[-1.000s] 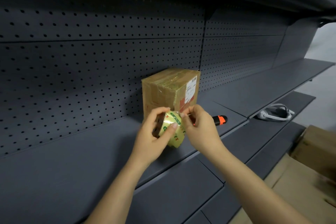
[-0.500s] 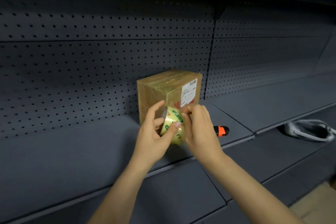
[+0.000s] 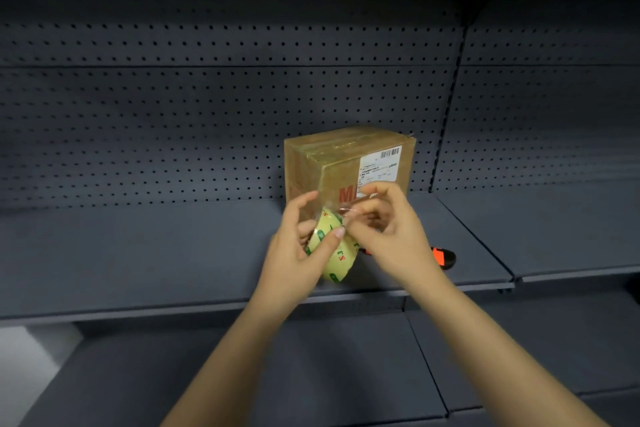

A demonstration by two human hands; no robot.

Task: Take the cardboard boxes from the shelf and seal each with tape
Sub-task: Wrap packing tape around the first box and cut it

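Our left hand (image 3: 294, 253) is curled round the roll of tape (image 3: 334, 253), thumb laid across its printed face and fingers behind it. Our right hand (image 3: 391, 229) pinches the loose end (image 3: 341, 210) of the clear tape between thumb and forefinger, just above the roll. Its other fingers are loosely bent.

Both forearms rise from the bottom edge and meet in front of the cardboard box (image 3: 311, 163). The box stands upright on the dark shelf (image 3: 138, 253), close to the pegboard panel (image 3: 173, 114), with a white label (image 3: 379, 166) on its right face. We see an orange and black tool (image 3: 445, 257) lying on the shelf, partly hidden behind our right hand. A lower shelf (image 3: 311, 374) runs beneath.
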